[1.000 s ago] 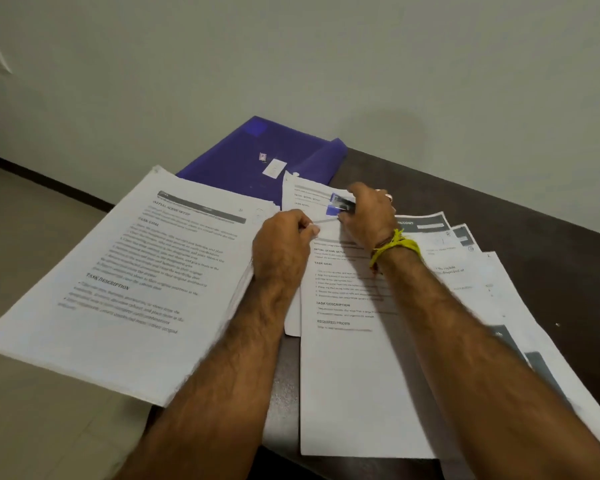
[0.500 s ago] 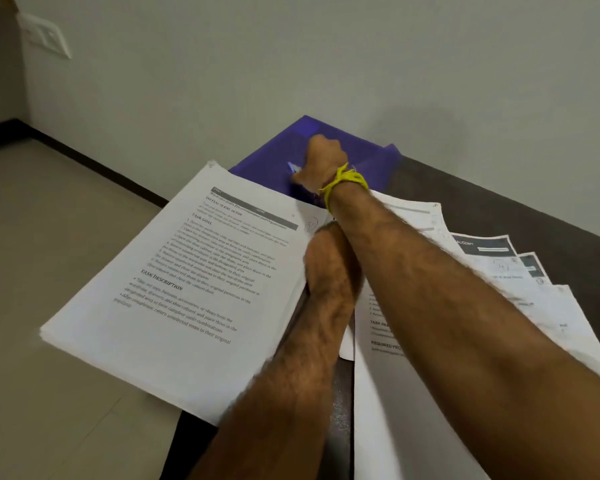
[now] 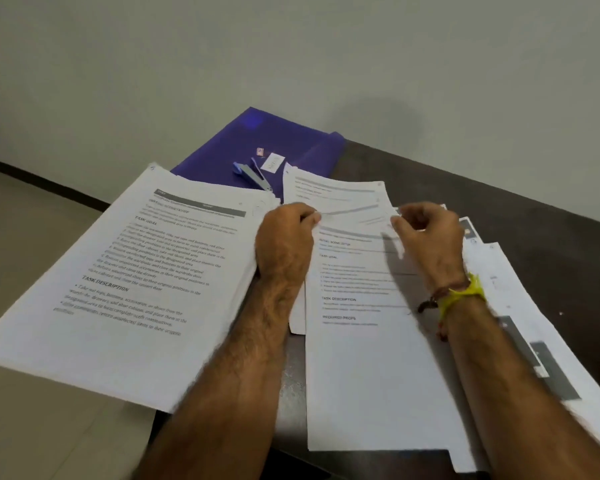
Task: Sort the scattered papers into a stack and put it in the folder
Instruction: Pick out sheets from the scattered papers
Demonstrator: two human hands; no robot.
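The left hand (image 3: 286,242) has its fingers curled tight around the right edge of a thick stack of papers (image 3: 129,282), holding it up so most of it sticks out past the left side of the dark table (image 3: 499,202). The top page has printed words with the heading "TASK DESCRIPTION". The right hand (image 3: 426,233) is just to the right of it, with a yellow band (image 3: 463,294) on the wrist. Its fingers are bent and the fingertips pinch the top corner of a loose sheet (image 3: 361,306) lying between the two arms. More loose papers (image 3: 520,306) are spread out on the table to the right, partly under the right arm. The purple folder (image 3: 281,140) lies flat at the far end of the table, near the wall. A small blue stapler (image 3: 252,175) rests on the folder, just beyond the far edge of the stack.
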